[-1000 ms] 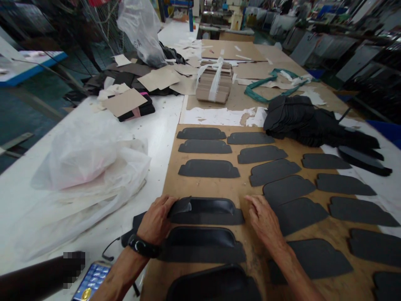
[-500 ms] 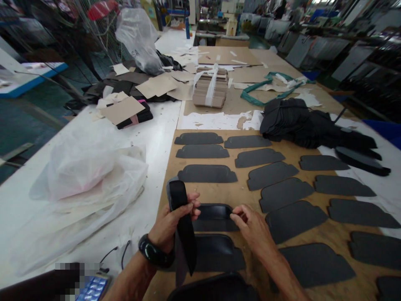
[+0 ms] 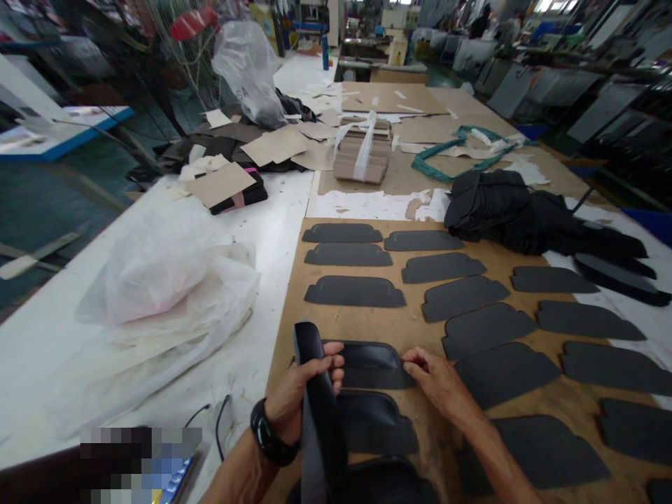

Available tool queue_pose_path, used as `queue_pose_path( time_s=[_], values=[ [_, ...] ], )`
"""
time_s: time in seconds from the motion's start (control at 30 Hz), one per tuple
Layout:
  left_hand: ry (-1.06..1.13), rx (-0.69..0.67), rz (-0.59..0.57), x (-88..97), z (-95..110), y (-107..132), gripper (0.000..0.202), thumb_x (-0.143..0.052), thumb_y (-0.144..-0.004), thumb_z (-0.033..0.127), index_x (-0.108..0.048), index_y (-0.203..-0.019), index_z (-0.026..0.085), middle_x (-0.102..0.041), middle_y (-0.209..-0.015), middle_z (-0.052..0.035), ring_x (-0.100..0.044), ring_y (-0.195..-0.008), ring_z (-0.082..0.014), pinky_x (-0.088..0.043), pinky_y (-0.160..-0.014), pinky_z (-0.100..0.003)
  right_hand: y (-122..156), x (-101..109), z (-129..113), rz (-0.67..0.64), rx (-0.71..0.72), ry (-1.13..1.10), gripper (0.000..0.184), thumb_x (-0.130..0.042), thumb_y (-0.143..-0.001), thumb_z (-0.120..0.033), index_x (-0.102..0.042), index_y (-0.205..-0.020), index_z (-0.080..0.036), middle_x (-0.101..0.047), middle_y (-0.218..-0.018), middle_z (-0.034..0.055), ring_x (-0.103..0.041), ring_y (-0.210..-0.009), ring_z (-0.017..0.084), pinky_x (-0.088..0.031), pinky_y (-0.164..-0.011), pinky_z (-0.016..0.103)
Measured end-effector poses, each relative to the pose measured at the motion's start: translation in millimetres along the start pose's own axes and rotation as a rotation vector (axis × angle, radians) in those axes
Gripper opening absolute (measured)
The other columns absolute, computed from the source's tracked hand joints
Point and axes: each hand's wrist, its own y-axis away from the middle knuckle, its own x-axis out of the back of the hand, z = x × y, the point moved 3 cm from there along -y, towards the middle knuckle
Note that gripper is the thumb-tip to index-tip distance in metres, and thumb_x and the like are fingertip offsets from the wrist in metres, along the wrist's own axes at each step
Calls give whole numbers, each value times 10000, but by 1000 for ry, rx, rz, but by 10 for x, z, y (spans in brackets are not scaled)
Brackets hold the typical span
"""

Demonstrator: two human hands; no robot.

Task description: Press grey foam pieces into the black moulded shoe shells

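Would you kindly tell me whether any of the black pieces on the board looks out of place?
Yes: one black piece stands on end in the left hand, while other pieces lie flat in rows on the board. A black heap slumps far right.

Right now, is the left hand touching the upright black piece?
Touching: the head view shows the left hand closed around the upright black piece.

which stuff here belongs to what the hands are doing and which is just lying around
In hand:
- long black flexible strip, gripped by left hand
- black moulded pad, right hand at its end
- rows of flat black cut pieces on brown board

Lying about:
- crumpled clear plastic bags
- tied cardboard bundle
- green strip
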Motion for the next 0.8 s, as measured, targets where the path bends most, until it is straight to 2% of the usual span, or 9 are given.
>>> queue_pose_path(
  time_s=[0.1,0.2,0.27,0.33,0.43,0.57,0.7,0.8],
  values=[
    [124,7,-31,-51,-31,-39,253,-565,-780,118,-557,-1032,96,-577,-809,-40,-582,-651,-99,-502,-634,-218,154,-40,-173,-52,-31,-214,265,-461,-796,-393,-591,-880,-179,-614,-839,34,-553,-772,153,-399,-708,254],
    [211,-66,-22,-93,-10,-93,244,-533,-804,107,-532,-1048,120,-579,-830,-36,-602,-698,-103,-509,-682,-222,345,-278,-458,-254,-29,-547,312,-568,-721,-402,-575,-926,-167,-603,-892,44,-550,-803,146,-413,-688,231],
    [239,-119,-2,-110,6,-122,262,-521,-809,92,-515,-1067,135,-584,-851,-38,-613,-732,-109,-510,-705,-225,417,-438,-620,-354,-19,-668,287,-636,-645,-355,-553,-839,-159,-571,-775,10,-518,-699,111,-389,-601,195],
    [241,-127,6,-121,1,-140,284,-521,-813,96,-500,-1092,148,-588,-870,-43,-622,-768,-122,-511,-723,-236,417,-530,-701,-384,-33,-703,220,-637,-625,-301,-503,-722,-157,-487,-633,-34,-438,-571,69,-337,-518,169],
    [225,-118,18,-129,-22,-151,301,-527,-821,108,-482,-1115,157,-588,-863,-42,-628,-796,-140,-513,-734,-255,343,-540,-690,-367,-78,-700,159,-588,-651,-267,-478,-692,-159,-427,-563,-56,-367,-493,48,-296,-468,159],
    [206,-143,79,-144,-35,-176,257,-520,-824,95,-495,-1074,147,-592,-895,-49,-631,-817,-147,-511,-765,-272,264,-488,-615,-317,-50,-640,135,-552,-690,-281,-533,-730,-154,-478,-593,-36,-411,-528,61,-303,-486,163],
    [204,-185,100,-189,-24,-215,252,-547,-806,90,-510,-1049,142,-597,-917,-58,-627,-850,-162,-496,-811,-287,202,-493,-604,-291,-37,-615,102,-562,-656,-235,-515,-696,-153,-501,-617,-34,-436,-560,72,-318,-517,176],
    [178,-223,52,-251,5,-236,252,-598,-774,116,-525,-1014,138,-603,-889,-62,-622,-838,-176,-495,-799,-302,102,-404,-635,-193,-29,-496,70,-548,-653,-211,-502,-664,-159,-500,-606,-34,-443,-575,80,-329,-539,184]
  ],
)
